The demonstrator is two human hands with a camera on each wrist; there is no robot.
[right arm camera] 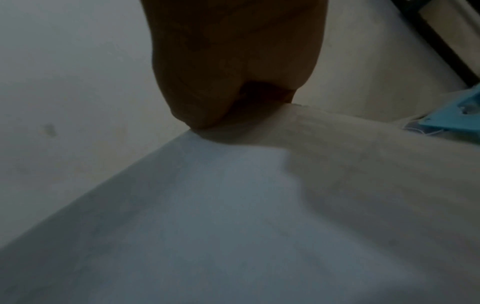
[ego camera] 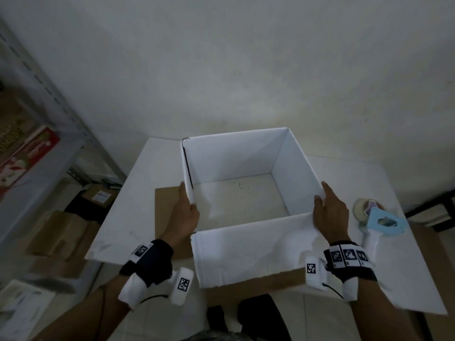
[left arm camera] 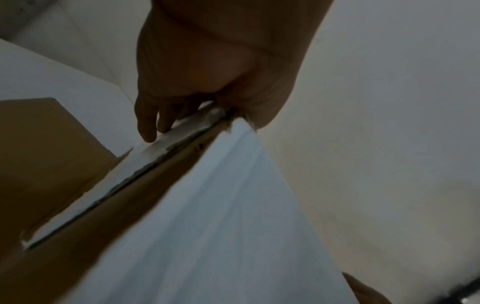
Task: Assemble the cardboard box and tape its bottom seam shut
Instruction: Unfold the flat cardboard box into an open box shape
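A white cardboard box (ego camera: pixel 234 153) stands opened into a square on the white table (ego camera: pixel 357 173), its top open toward me. A brown flap (ego camera: pixel 166 205) lies flat on the table at its left. My left hand (ego camera: pixel 184 212) grips the near end of the left wall, thumb inside and fingers outside; in the left wrist view the left hand (left arm camera: pixel 207 72) pinches that edge of the box (left arm camera: pixel 221 226). My right hand (ego camera: pixel 330 215) holds the near right corner, where the right hand (right arm camera: pixel 233 61) clamps the box (right arm camera: pixel 233 205). A blue tape dispenser (ego camera: pixel 381 222) lies right of the box.
A metal shelf (ego camera: pixel 37 134) with a red package stands at the left. Brown cartons (ego camera: pixel 56 232) sit on the floor beside the table. The wall runs close behind the table. The tape dispenser (right arm camera: pixel 457 115) shows at the right edge of the right wrist view.
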